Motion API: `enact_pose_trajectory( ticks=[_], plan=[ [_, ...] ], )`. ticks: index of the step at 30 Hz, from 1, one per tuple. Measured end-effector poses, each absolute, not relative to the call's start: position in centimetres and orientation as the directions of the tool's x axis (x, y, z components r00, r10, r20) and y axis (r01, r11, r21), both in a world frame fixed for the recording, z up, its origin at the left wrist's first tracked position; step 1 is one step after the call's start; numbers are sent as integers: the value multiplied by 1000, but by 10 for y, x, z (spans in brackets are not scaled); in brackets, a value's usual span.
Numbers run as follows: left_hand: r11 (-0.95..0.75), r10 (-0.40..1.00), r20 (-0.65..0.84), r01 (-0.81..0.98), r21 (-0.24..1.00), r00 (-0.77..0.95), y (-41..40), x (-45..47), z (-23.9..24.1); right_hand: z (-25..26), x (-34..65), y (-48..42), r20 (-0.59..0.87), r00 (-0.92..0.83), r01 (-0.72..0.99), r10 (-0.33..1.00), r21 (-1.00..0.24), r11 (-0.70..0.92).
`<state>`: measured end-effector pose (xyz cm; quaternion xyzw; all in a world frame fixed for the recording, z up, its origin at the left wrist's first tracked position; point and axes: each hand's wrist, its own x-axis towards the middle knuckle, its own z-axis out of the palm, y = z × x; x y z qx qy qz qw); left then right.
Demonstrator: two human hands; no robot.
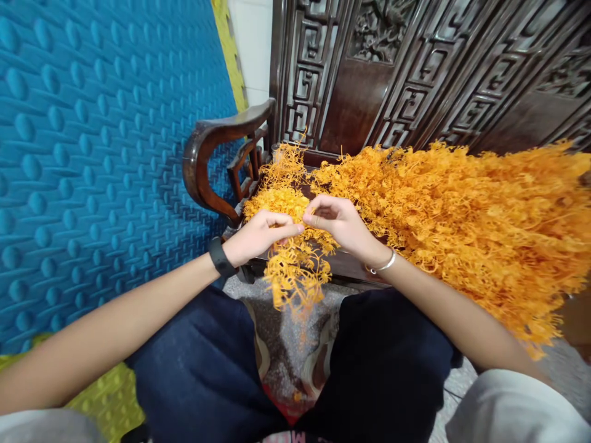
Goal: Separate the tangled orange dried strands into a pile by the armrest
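Note:
My left hand (268, 234), with a black band on its wrist, pinches a stringy orange plastic sprig (295, 274). Its thin, curled strands hang below the fingers, over the gap between my knees. Close by, my right hand (339, 224), wearing a silver bangle, has thumb and forefinger pinched at the top of the same sprig; the exact spot they grip is tiny and partly hidden. Just behind the fingers lies a small orange heap (281, 200) of like pieces. To the right of my right hand spreads a much larger pile of orange plastic sprigs (471, 209).
The pieces rest on a dark wooden bench (346, 261) with a curved armrest (198, 154) at left and a carved backrest (355, 104) behind. Blue textured foam matting (92, 154) fills the left side. Speckled floor (295, 332) shows between my legs.

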<state>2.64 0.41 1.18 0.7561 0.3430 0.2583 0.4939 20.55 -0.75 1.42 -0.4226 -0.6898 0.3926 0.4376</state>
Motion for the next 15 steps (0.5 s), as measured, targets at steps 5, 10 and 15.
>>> enact_pose_trajectory(
  ticks=[5,10,15],
  plan=[
    [-217,823,37,255,942,566,6,30,12,12,203,2,235,-193,192,953,-943,271],
    [-140,848,-16,253,957,529,10,33,11,6,201,6,360,-149,316,921,-865,389],
    [-102,822,-68,262,960,566,11,28,8,-2,202,5,337,-194,327,921,-863,385]
  ],
)
